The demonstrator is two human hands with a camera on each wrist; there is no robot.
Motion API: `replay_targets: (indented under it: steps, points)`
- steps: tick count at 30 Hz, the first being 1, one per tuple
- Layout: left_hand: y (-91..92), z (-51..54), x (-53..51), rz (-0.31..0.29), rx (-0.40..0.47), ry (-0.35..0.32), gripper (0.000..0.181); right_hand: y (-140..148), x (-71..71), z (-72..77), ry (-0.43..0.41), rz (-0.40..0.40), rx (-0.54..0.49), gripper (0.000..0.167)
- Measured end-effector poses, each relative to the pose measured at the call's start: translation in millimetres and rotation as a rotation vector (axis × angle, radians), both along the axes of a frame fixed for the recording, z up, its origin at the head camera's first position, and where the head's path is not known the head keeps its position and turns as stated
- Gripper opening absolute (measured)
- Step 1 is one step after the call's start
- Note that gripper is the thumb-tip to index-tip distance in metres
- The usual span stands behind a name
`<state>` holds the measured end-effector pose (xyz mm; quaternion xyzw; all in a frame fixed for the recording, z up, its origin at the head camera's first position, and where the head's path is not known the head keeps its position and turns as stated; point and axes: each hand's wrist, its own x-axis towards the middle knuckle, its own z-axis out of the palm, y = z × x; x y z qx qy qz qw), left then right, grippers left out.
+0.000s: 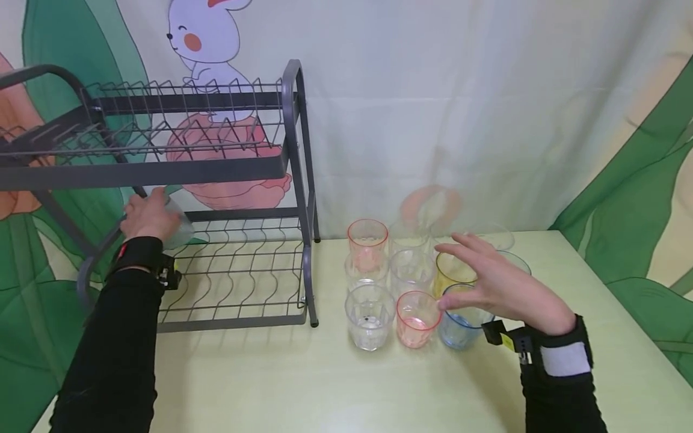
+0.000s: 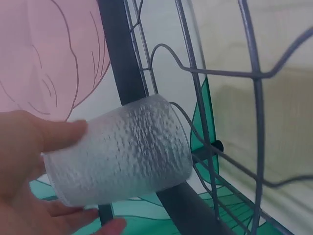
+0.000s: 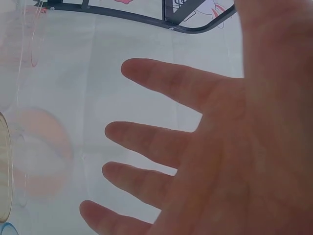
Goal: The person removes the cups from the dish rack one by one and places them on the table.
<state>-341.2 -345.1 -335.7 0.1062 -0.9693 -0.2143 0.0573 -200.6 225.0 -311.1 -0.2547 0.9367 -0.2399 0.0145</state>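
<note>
Over the lower tier of the dark wire dish rack [image 1: 233,325], my left hand [image 1: 151,215] grips a clear textured drinking glass [image 2: 122,152]. The glass lies tilted on its side, close to the wires in the left wrist view. My right hand [image 1: 492,282] is spread above a group of glasses, holding nothing, as its separated fingers in the right wrist view show. Under and beside it are a blue glass [image 1: 457,337], a yellow glass [image 1: 446,273] and a red-rimmed glass [image 1: 418,328]. A clear glass [image 1: 370,319] stands at the group's front left.
Another red-rimmed glass [image 1: 368,240] rises above the back left of the group, apparently stacked. More clear glasses [image 1: 411,267] stand behind. The rack's upper tier [image 1: 216,168] overhangs my left hand. A printed cloth [image 1: 487,120] hangs behind the pale table [image 1: 325,385].
</note>
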Motion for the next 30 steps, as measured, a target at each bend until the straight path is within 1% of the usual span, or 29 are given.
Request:
replay_targets:
  steps: [5, 7, 8, 9, 10, 11, 12, 14, 16, 17, 18, 19, 20, 21, 24, 25, 26, 27, 28, 30]
  points:
    - [6.5, 7.4, 7.3, -0.010, -0.020, 0.047, 0.063, 2.8, 2.3, -0.6, -0.011, -0.011, -0.011, 0.091]
    - [5.0, 6.3, 5.3, -0.020, -0.011, 0.056, 0.064, 4.0, 3.2, -0.9, -0.029, -0.019, -0.019, 0.091]
    - [2.6, 4.1, 2.4, -0.027, -0.001, 0.060, 0.065, 4.5, 3.6, -1.1, -0.036, -0.024, -0.023, 0.091]
    - [-0.2, 1.4, -1.1, -0.034, 0.013, 0.063, 0.069, 5.1, 4.0, -1.4, -0.042, -0.031, -0.026, 0.092]
    - [-5.4, -3.8, -6.5, -0.050, 0.029, 0.075, 0.073, 5.8, 4.3, -1.6, -0.048, -0.038, -0.030, 0.092]
    - [-10.9, -11.8, -14.4, -0.050, 0.041, 0.097, 0.076, 6.3, 4.7, -1.5, -0.057, -0.045, -0.036, 0.093]
    - [-15.7, -16.7, -18.8, -0.074, 0.055, 0.106, 0.080, 6.3, 4.7, -1.6, -0.054, -0.043, -0.033, 0.093]
    - [-27.8, -32.3, -30.5, -0.090, 0.069, 0.145, 0.081, 5.3, 4.1, -1.5, -0.037, -0.034, -0.025, 0.093]
    - [-31.5, -38.1, -30.5, -0.133, 0.090, 0.168, 0.082, 3.5, 3.3, -1.1, -0.022, -0.020, -0.020, 0.092]
    - [-29.3, -37.7, -26.8, -0.152, 0.109, 0.168, 0.081, 2.5, 3.2, -0.8, -0.016, -0.015, -0.019, 0.092]
    - [-25.8, -34.5, -19.9, -0.185, 0.135, 0.163, 0.082, 1.6, 3.1, -0.7, -0.009, -0.011, -0.016, 0.092]
    - [-23.1, -34.1, -16.1, -0.199, 0.162, 0.168, 0.081, 0.8, 3.2, -0.5, -0.008, -0.010, -0.015, 0.092]
    - [-19.0, -31.0, -9.1, -0.230, 0.207, 0.160, 0.081, 0.1, 3.5, -0.4, -0.011, -0.010, -0.014, 0.092]
    - [-14.2, -30.7, -4.0, -0.233, 0.240, 0.159, 0.080, -0.4, 4.0, -0.4, -0.018, -0.016, -0.014, 0.093]
    - [-10.6, -42.9, -1.4, -0.210, 0.370, 0.172, 0.074, -2.4, 4.9, 0.0, -0.039, -0.033, -0.002, 0.096]
    - [-8.8, -44.4, 1.5, -0.212, 0.431, 0.169, 0.074, -3.3, 4.9, 0.3, -0.046, -0.038, 0.002, 0.096]
    - [-6.8, -48.6, 4.2, -0.204, 0.491, 0.186, 0.072, -4.4, 4.8, 0.8, -0.049, -0.041, 0.007, 0.096]
    - [-0.8, -46.5, 11.0, -0.193, 0.524, 0.190, 0.072, -5.5, 4.6, 1.5, -0.051, -0.043, 0.010, 0.095]
    - [6.5, -41.2, 21.2, -0.205, 0.569, 0.190, 0.072, -6.8, 4.3, 2.1, -0.053, -0.044, 0.012, 0.095]
    - [26.0, -26.0, 46.3, -0.226, 0.638, 0.196, 0.073, -9.2, 4.1, 3.4, -0.058, -0.042, 0.013, 0.093]
